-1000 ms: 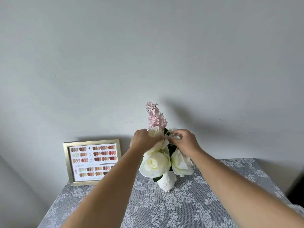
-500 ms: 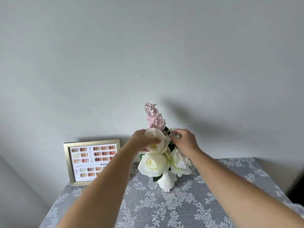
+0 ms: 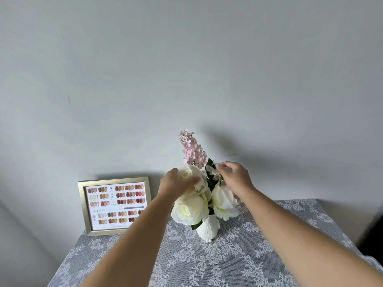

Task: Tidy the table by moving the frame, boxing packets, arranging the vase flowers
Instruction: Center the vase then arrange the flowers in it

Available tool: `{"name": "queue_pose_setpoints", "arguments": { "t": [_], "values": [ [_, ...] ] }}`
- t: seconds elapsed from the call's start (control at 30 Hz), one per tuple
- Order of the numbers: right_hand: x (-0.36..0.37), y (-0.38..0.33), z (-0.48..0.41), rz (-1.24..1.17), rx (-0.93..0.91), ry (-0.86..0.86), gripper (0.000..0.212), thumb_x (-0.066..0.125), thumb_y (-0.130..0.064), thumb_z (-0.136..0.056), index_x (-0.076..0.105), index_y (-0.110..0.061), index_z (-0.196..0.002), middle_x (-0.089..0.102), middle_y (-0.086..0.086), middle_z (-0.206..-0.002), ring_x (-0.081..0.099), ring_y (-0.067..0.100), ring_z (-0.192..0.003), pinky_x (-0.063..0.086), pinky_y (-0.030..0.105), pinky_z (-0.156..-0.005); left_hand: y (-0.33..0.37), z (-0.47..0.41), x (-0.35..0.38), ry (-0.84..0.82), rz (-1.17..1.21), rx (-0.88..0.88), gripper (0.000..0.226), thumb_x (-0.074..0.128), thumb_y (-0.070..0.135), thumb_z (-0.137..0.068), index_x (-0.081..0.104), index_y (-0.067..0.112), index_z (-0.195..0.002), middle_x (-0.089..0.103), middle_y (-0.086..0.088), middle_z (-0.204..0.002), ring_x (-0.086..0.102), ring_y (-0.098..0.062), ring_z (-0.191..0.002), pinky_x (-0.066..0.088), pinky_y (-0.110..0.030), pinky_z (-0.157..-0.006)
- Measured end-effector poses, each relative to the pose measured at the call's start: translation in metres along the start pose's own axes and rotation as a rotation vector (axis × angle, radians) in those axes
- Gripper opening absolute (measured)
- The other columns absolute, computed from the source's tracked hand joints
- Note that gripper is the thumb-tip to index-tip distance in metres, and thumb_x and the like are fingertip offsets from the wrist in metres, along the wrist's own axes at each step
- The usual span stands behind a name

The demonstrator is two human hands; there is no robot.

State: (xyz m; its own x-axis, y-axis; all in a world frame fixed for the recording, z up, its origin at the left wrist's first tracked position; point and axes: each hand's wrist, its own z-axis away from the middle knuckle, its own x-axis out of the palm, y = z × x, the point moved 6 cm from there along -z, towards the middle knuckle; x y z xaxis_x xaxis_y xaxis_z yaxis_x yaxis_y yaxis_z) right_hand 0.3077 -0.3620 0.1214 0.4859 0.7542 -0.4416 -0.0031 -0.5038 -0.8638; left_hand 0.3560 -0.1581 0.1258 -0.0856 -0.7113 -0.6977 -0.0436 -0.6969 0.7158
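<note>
A small white vase (image 3: 208, 229) stands at the back middle of the table and holds white roses and a tall pink flower spike (image 3: 192, 150). My left hand (image 3: 176, 184) cups the upper white rose (image 3: 195, 177) from the left. My right hand (image 3: 234, 176) pinches a small white blossom (image 3: 211, 169) with green leaves just right of the pink spike. Two more white roses (image 3: 190, 209) hang low over the vase. A gold picture frame (image 3: 116, 205) with a colour chart leans against the wall at the back left. No packets or box are in view.
A grey lace-patterned cloth (image 3: 238, 262) covers the table. A plain pale wall (image 3: 186, 69) rises right behind the vase and frame. The table's left edge (image 3: 62, 268) and right edge (image 3: 356, 245) drop off close by.
My left hand has turned the upper white rose outward and to the left. My right hand has lifted slightly beside the pink spike. The view has drifted a little.
</note>
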Motion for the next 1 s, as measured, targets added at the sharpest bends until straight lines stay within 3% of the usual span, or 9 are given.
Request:
{"name": "queue_pose_setpoints", "arguments": {
  "t": [0.1,0.2,0.3,0.43,0.6,0.63,0.7,0.77,1.0],
  "values": [
    [-0.01,0.001,-0.002,0.04,-0.02,-0.012,0.03,0.044,-0.042,-0.092,0.066,-0.025,-0.103,0.068,-0.008,-0.091,0.047,-0.005,-0.037,0.038,0.022,-0.048,-0.006,0.003,-0.005,-0.056,0.092,-0.015,0.094,0.074,0.062,-0.057,0.043,0.012,-0.129,0.053,-0.01,-0.116,0.058,-0.021,-0.085,0.059,-0.036,-0.07],
    [-0.015,0.001,0.001,0.017,-0.074,-0.056,0.025,0.045,-0.036,-0.093,0.063,-0.028,-0.109,0.061,-0.008,-0.116,0.058,0.0,-0.092,0.043,0.024,-0.079,-0.009,0.008,-0.009,-0.139,0.191,-0.012,0.108,0.071,0.07,-0.041,0.042,0.017,-0.131,0.05,-0.012,-0.126,0.062,-0.021,-0.081,0.059,-0.03,-0.055],
    [-0.015,0.003,0.014,0.015,-0.141,-0.156,0.033,0.055,-0.038,-0.086,0.053,-0.036,-0.119,0.048,-0.007,-0.13,0.048,0.008,-0.111,0.037,0.029,-0.095,-0.011,0.014,-0.014,-0.222,0.229,0.042,0.106,0.071,0.066,-0.043,0.037,0.023,-0.134,0.048,-0.015,-0.131,0.061,-0.03,-0.098,0.06,-0.035,-0.065],
    [-0.015,0.012,0.03,0.096,-0.192,-0.262,0.064,0.064,-0.045,-0.077,0.032,-0.044,-0.133,0.029,-0.015,-0.14,0.03,0.005,-0.124,0.024,0.029,-0.099,-0.022,0.025,-0.015,-0.339,0.231,0.211,0.11,0.084,0.038,-0.052,0.02,0.037,-0.141,0.034,-0.016,-0.144,0.054,-0.03,-0.113,0.05,-0.047,-0.092],
    [-0.005,0.012,0.038,0.025,-0.149,-0.343,0.078,0.072,-0.042,-0.072,0.028,-0.04,-0.137,0.029,-0.015,-0.14,0.032,0.002,-0.122,0.03,0.019,-0.089,-0.028,0.042,-0.001,-0.381,0.111,0.274,0.131,0.09,0.021,-0.049,0.001,0.044,-0.143,0.017,-0.017,-0.152,0.038,-0.055,-0.118,0.043,-0.054,-0.092],
    [-0.003,0.009,0.038,0.033,-0.151,-0.331,0.077,0.073,-0.04,-0.072,0.031,-0.039,-0.136,0.03,-0.013,-0.143,0.038,0.006,-0.12,0.033,0.019,-0.088,-0.027,0.044,0.002,-0.347,0.093,0.28,0.131,0.089,0.02,-0.049,0.0,0.044,-0.143,0.022,-0.012,-0.15,0.047,-0.052,-0.111,0.046,-0.052,-0.089],
    [0.001,0.005,0.04,0.067,-0.149,-0.309,0.073,0.073,-0.041,-0.071,0.035,-0.04,-0.133,0.036,-0.008,-0.142,0.047,0.01,-0.11,0.038,0.022,-0.084,-0.025,0.045,0.004,-0.284,0.134,0.296,0.127,0.088,0.015,-0.051,0.003,0.047,-0.141,0.039,-0.011,-0.139,0.062,-0.02,-0.076,0.054,-0.032,-0.07],
    [0.004,0.002,0.043,0.086,-0.158,-0.29,0.068,0.073,-0.041,-0.071,0.04,-0.039,-0.13,0.044,-0.004,-0.138,0.047,0.008,-0.104,0.037,0.024,-0.083,-0.024,0.046,0.006,-0.242,0.203,0.311,0.12,0.085,0.011,-0.055,0.009,0.052,-0.138,0.05,-0.004,-0.125,0.049,0.0,-0.051,0.047,-0.017,-0.052],
    [0.019,-0.01,0.051,0.153,-0.224,-0.325,0.064,0.07,-0.04,-0.075,0.042,-0.03,-0.132,0.045,0.001,-0.14,0.043,0.007,-0.114,0.031,0.023,-0.093,-0.023,0.048,0.005,-0.184,0.193,0.31,0.104,0.079,0.006,-0.064,0.02,0.042,-0.142,0.052,0.007,-0.115,0.041,-0.001,-0.048,0.038,-0.01,-0.043]
  ]
}}
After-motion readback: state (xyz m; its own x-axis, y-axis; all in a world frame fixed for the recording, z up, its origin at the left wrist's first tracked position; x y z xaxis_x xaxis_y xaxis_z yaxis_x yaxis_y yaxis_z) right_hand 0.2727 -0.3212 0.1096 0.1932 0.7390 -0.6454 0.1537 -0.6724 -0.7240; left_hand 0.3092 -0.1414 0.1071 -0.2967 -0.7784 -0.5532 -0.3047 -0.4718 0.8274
